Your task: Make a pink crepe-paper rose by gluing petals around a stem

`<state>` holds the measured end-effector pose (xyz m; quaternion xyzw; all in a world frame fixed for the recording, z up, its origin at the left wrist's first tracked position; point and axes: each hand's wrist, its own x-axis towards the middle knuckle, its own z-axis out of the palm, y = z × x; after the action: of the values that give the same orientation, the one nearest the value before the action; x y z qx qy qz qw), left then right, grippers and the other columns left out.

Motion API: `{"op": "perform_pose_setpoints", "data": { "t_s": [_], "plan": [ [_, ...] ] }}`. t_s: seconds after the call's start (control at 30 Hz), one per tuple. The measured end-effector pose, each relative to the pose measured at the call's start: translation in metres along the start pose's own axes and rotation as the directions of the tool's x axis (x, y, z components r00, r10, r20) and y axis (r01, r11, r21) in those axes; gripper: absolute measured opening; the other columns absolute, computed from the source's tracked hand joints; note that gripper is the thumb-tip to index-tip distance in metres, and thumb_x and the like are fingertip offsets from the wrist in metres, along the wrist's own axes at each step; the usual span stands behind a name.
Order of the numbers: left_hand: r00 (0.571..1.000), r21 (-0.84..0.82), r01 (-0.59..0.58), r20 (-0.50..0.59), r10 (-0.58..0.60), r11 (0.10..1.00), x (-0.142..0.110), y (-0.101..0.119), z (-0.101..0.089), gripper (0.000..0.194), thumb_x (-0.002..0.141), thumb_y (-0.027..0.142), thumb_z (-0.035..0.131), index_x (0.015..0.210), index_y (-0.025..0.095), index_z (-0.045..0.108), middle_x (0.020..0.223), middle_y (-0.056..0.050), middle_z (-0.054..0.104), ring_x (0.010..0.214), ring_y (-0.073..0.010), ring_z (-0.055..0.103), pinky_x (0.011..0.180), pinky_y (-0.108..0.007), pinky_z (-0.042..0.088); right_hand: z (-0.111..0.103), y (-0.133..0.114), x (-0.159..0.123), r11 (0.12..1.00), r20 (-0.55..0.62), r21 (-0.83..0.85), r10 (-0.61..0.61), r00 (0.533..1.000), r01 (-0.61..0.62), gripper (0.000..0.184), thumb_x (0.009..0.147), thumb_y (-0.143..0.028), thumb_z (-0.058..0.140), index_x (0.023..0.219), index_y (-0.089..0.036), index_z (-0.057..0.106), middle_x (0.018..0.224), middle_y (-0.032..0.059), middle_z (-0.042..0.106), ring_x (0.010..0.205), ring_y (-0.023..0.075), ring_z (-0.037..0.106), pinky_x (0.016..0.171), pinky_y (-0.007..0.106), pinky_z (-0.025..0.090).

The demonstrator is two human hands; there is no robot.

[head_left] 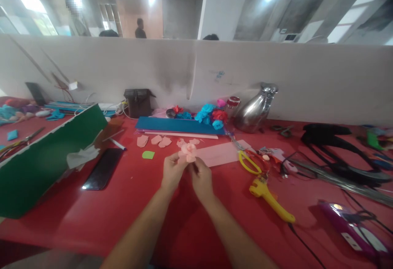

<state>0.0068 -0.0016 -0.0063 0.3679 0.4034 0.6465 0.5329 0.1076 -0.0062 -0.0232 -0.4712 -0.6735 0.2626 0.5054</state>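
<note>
Above the red table, a pale pink paper flower is held up in the middle of the head view. My left hand pinches its petals from the left. On the other side, my right hand is closed at the flower's base, where the stem, if any, is hidden by the fingers. Just beyond lie cut pink petals in small piles. A pink paper strip stretches to the right of my hands. One green paper piece lies left of them.
Yellow-handled scissors and a yellow glue gun with its cord lie at the right. A phone and a green board are left. Behind stand blue and red paper flowers and a metal jug before a white partition.
</note>
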Motion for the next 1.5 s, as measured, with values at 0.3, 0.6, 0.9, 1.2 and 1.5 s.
{"op": "perform_pose_setpoints", "data": {
  "t_s": [0.3,0.6,0.9,1.2,1.5],
  "plan": [
    [0.998,0.0,0.023,0.054,-0.023,1.0,-0.001,0.0,0.002,0.015,0.061,0.023,0.071,0.072,0.013,0.069,0.06,0.002,0.061,0.054,-0.0082,0.048,0.055,-0.021,0.038,0.001,0.002,-0.003,1.0,-0.027,0.002,-0.02,0.999,0.02,0.015,0.083,-0.016,0.043,0.078,-0.02,0.057,0.073,0.0017,0.059,0.064,0.0148,0.055,0.061,0.025,0.043],
    [0.992,-0.009,0.056,0.117,-0.055,0.998,0.003,-0.008,-0.002,0.023,0.061,0.024,0.073,0.08,0.015,0.065,0.074,-0.002,0.063,0.066,-0.0112,0.055,0.062,-0.023,0.043,-0.002,0.002,0.001,0.998,-0.106,0.059,0.025,0.994,-0.019,0.018,0.085,-0.022,0.045,0.092,-0.021,0.061,0.087,0.0047,0.068,0.073,0.017,0.063,0.067,0.028,0.049],
    [0.989,0.064,0.093,-0.121,-0.085,0.994,0.01,-0.009,-0.01,0.022,0.064,0.035,0.071,0.069,0.014,0.067,0.069,-0.003,0.064,0.067,-0.0129,0.056,0.069,-0.026,0.043,-0.001,0.003,0.002,0.993,-0.104,0.06,0.103,0.989,-0.097,0.021,0.086,-0.034,0.047,0.09,-0.019,0.061,0.072,0.0035,0.067,0.057,0.0152,0.059,0.06,0.027,0.048],
    [0.992,0.023,0.128,0.006,-0.128,0.991,0.008,-0.005,-0.004,0.024,0.062,0.035,0.073,0.07,0.013,0.071,0.065,-0.004,0.065,0.063,-0.0115,0.054,0.064,-0.023,0.042,0.001,0.0,0.002,0.986,-0.012,0.131,0.103,0.995,-0.101,0.022,0.087,-0.033,0.045,0.085,-0.019,0.06,0.075,0.0031,0.065,0.059,0.0141,0.056,0.056,0.024,0.044],
    [0.993,0.008,0.103,0.064,-0.104,0.995,0.008,-0.005,-0.006,0.018,0.064,0.03,0.072,0.071,0.014,0.072,0.072,-0.003,0.065,0.068,-0.0113,0.056,0.069,-0.023,0.042,0.004,0.005,0.001,0.982,0.031,0.154,0.109,0.994,-0.112,0.02,0.086,-0.034,0.045,0.087,-0.019,0.058,0.068,0.0008,0.06,0.055,0.0136,0.052,0.054,0.024,0.042]
  ]
}}
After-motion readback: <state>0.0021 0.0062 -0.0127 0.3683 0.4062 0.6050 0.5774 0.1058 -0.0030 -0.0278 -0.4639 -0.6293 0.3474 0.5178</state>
